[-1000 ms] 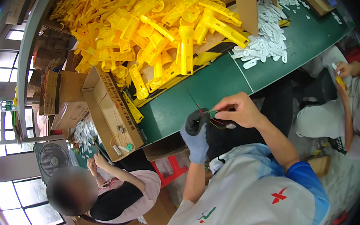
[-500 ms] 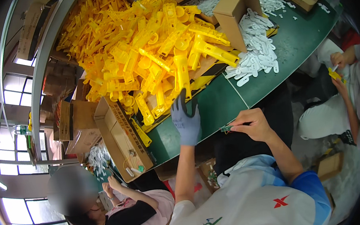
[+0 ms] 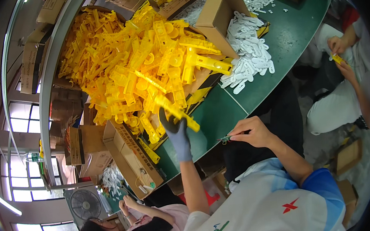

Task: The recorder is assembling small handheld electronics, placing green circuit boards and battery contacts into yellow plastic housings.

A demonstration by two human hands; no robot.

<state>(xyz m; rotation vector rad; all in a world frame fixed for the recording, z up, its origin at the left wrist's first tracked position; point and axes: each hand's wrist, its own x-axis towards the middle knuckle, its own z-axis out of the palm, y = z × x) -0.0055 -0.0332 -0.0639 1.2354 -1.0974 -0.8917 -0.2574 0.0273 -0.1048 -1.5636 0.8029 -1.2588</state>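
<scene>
My left hand (image 3: 177, 134), in a grey glove, grips a long yellow plastic part (image 3: 180, 113) at the near edge of a big heap of yellow plastic parts (image 3: 141, 71). My bare right hand (image 3: 250, 132) rests at the edge of the green table (image 3: 220, 117) and pinches a small thin tool (image 3: 226, 138) with a green and red tip. The two hands are about a hand's width apart.
White flat plastic pieces (image 3: 250, 61) lie beside an open cardboard box (image 3: 220, 17). Another carton (image 3: 131, 153) stands at the heap's near left. One person (image 3: 348, 74) sits to my right holding a yellow piece; another person (image 3: 128, 226) sits lower left near a fan (image 3: 85, 203).
My left hand has reached from near the right hand out to the heap and taken hold of a yellow part. My right hand stays at the table's edge with the small tool.
</scene>
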